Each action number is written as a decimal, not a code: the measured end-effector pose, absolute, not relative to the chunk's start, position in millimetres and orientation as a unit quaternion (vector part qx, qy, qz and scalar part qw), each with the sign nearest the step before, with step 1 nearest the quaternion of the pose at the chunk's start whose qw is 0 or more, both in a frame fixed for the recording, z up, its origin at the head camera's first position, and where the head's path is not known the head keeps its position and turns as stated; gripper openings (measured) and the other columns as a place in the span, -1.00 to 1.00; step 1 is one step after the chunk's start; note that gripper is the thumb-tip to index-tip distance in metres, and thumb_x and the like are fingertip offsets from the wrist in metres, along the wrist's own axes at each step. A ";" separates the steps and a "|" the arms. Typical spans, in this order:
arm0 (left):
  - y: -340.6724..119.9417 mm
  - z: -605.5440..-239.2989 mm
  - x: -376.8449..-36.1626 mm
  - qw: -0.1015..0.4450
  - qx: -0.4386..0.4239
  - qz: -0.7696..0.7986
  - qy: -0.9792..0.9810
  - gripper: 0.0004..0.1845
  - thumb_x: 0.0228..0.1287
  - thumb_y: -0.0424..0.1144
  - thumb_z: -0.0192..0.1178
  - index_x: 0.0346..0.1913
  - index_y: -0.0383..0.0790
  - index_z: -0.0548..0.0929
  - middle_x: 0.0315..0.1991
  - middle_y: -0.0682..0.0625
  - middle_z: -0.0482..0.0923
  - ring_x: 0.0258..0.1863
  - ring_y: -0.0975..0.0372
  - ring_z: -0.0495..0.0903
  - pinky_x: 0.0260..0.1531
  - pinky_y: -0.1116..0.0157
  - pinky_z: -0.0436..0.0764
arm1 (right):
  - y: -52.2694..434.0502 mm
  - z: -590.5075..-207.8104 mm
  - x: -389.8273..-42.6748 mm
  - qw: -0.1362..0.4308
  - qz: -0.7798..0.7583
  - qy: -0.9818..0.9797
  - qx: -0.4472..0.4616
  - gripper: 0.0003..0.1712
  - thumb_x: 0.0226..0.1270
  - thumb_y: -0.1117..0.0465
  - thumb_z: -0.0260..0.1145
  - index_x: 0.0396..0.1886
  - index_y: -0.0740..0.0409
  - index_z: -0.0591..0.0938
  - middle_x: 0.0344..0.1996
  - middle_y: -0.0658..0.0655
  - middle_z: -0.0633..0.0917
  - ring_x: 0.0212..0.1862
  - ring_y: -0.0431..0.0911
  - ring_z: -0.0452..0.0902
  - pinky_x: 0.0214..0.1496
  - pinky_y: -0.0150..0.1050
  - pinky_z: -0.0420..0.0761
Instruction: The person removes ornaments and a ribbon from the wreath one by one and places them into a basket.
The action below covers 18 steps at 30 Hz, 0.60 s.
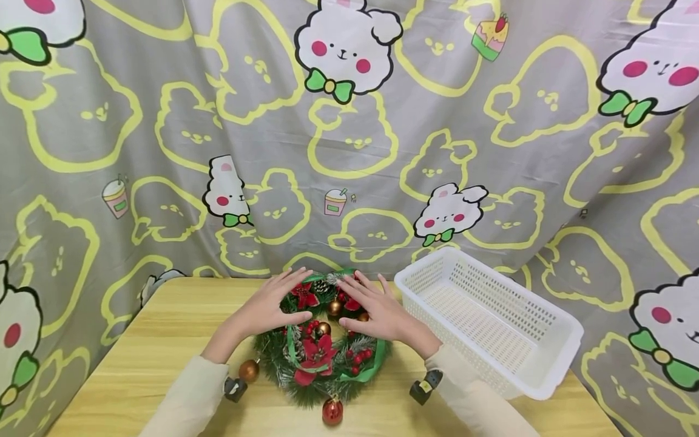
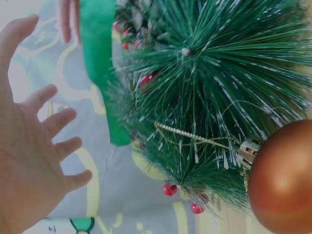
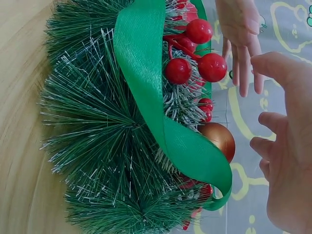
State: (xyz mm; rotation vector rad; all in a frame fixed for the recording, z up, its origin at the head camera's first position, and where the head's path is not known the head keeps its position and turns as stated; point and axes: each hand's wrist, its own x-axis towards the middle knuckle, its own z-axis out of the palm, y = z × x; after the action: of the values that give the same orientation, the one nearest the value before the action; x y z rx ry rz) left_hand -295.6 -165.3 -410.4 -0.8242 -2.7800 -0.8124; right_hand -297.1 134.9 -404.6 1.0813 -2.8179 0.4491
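A Christmas wreath (image 1: 284, 373) of green, white-tipped needles lies on the table, dressed with red poinsettias (image 1: 318, 358), red berries (image 3: 199, 48), pine cones and copper baubles. Green ribbon (image 3: 141, 63) winds loosely over it. My left hand (image 1: 269, 306) hovers over its left side, fingers spread and nothing held. Across from it, my right hand (image 1: 378, 308) is likewise spread above the right side, palm turned inward. Both wrist views show the palms apart from the needles. Part of the wreath's far side is hidden behind the fingers.
A copper bauble (image 1: 249, 371) sits at the wreath's left edge, and a red bauble (image 1: 332, 412) at its front. To the right stands a white perforated plastic basket (image 1: 568, 340). A grey patterned curtain (image 1: 360, 182) hangs behind the wooden table (image 1: 180, 315).
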 end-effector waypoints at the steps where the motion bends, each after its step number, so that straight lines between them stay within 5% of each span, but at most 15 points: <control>1: -168.3 -410.8 -296.0 0.064 -0.271 -0.279 -0.919 -0.05 0.26 0.29 0.30 0.63 0.23 0.10 0.65 0.03 0.04 0.63 -0.15 -0.05 0.42 -0.44 0.00 | 134.5 -403.8 -297.1 0.046 0.149 -0.921 0.357 -0.07 0.44 -0.41 0.10 0.67 -0.25 0.05 0.64 0.03 0.11 0.68 0.04 -0.15 0.59 0.35 -0.36; 10: -189.1 -422.2 -299.5 0.040 -0.260 -0.339 -0.903 -0.03 0.22 0.25 0.37 0.62 0.22 0.13 0.61 -0.15 0.13 0.59 -0.28 -0.03 0.30 -0.50 0.15 | 134.5 -396.8 -297.6 0.037 0.140 -0.913 0.381 -0.10 0.43 -0.29 0.21 0.65 -0.15 0.16 0.62 -0.04 0.17 0.68 -0.01 -0.17 0.59 0.35 -0.33; 18: -197.7 -438.6 -300.6 0.038 -0.262 -0.349 -0.899 -0.02 0.16 0.18 0.44 0.60 0.20 0.18 0.58 -0.17 0.19 0.54 -0.26 0.14 0.27 -0.45 0.27 | 139.0 -386.9 -299.4 0.045 0.085 -0.895 0.435 -0.19 0.39 -0.13 0.33 0.55 0.02 0.36 0.50 0.15 0.42 0.62 0.16 0.07 0.56 0.41 -0.15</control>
State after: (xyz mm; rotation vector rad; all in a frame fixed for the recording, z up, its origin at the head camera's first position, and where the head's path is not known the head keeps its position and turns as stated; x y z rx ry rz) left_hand -300.6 -197.7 -438.6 -0.8027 -2.7586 -1.0701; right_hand -299.4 139.0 -386.9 1.3300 -2.7345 0.2607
